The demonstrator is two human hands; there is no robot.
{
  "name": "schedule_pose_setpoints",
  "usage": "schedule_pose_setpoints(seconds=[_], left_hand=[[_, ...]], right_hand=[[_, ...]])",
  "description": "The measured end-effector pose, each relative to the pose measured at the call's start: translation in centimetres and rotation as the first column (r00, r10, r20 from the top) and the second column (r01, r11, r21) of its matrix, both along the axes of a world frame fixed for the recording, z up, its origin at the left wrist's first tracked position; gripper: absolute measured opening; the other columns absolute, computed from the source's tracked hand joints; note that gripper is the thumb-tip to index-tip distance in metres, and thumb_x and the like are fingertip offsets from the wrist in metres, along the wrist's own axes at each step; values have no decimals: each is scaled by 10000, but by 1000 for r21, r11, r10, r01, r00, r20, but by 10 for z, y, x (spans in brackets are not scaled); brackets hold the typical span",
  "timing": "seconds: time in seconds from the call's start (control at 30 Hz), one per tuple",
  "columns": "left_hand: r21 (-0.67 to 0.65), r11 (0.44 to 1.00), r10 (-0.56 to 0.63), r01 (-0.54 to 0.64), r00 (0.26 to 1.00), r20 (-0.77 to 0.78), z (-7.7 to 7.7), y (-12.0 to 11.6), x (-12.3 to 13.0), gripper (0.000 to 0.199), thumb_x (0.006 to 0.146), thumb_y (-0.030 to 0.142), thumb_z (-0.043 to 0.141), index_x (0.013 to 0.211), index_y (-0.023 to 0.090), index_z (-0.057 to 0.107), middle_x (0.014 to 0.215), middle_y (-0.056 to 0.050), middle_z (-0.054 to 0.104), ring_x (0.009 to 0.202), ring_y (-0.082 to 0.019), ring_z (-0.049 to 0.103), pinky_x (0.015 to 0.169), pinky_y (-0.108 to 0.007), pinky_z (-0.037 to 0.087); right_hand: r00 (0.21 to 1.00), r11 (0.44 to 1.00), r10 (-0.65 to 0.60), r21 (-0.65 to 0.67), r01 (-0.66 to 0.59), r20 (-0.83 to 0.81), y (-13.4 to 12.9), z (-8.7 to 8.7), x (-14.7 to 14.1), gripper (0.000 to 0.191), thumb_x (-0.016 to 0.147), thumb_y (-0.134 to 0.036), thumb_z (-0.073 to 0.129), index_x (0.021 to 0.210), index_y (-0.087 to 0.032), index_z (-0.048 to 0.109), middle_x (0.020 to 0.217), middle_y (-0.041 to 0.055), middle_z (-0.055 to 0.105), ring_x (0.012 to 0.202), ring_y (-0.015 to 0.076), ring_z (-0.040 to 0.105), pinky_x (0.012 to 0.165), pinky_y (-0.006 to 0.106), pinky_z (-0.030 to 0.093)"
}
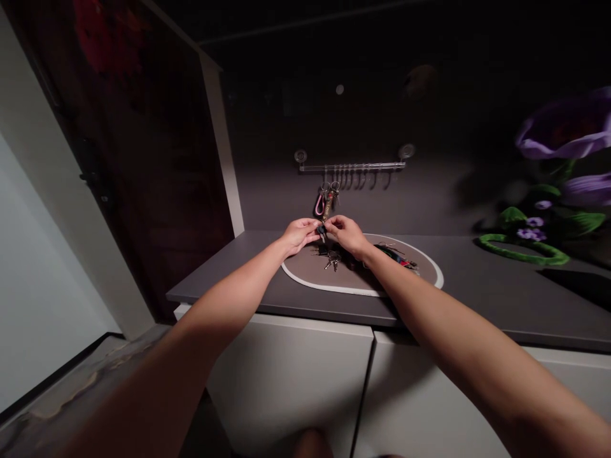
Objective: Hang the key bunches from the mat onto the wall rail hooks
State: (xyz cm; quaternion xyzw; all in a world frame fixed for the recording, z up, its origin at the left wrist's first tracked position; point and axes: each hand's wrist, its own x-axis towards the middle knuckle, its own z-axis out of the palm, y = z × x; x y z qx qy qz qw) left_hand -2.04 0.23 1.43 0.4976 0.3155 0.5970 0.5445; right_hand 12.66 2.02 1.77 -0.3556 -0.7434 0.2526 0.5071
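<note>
Over an oval mat (315, 284) with a white rim, my left hand (301, 234) and my right hand (345, 233) meet with fingers pinched. Between their fingertips is a small bunch of keys (322, 231) with a dark head; both hands grip it. Just behind hang a pink strap (319, 205) and a brownish key fob (328, 203) from the left end of a clear hook rail (353, 167). Below my hands, loose keys (333, 261) lie on the mat. Partly covered by my right forearm, more keys and cords (398, 257) lie in a pile.
The grey countertop (267, 299) runs above white cabinet doors (296, 369). Purple flowers (568, 149) and a green ring-shaped base (522, 249) stand at the right. To the left is a dark door (138, 159) with a handle. The rail has several hooks.
</note>
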Motion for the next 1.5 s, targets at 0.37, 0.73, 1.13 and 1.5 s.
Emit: schedule_pose_setpoints(seconds=[0.37,0.73,1.13,1.5], left_hand=[[14,1000,-15,15,1000,-19,0,-1,1,53,756,139,594,792,101,587,711,-9,627,680,-70,591,887,-392,442],[53,998,-39,42,998,-40,-2,1,2,93,745,147,609,820,91,608,725,-24,638,647,-84,599,872,-409,453],[273,950,267,-150,842,-468,-5,5,6,158,796,208,513,815,96,622,714,-43,641,638,-98,572,709,-275,469],[642,767,606,-14,346,-716,-5,0,3,259,805,207,414,764,151,664,771,-45,669,734,-145,568,690,-232,393]], right_hand=[[999,999,36,-23,-36,-34,-5,1,1,108,718,-243,582,746,-145,619,722,5,617,645,89,516,668,216,404],[988,993,92,-59,-101,-127,2,-2,4,178,674,-309,589,754,-150,594,735,18,618,661,107,544,686,251,438],[971,995,29,-87,-51,-238,5,1,7,194,677,-343,556,724,-159,516,665,-21,517,606,82,477,614,231,442],[910,987,-120,-147,66,-397,15,28,10,169,665,-308,566,720,-156,516,694,-12,534,622,83,494,573,210,429]])
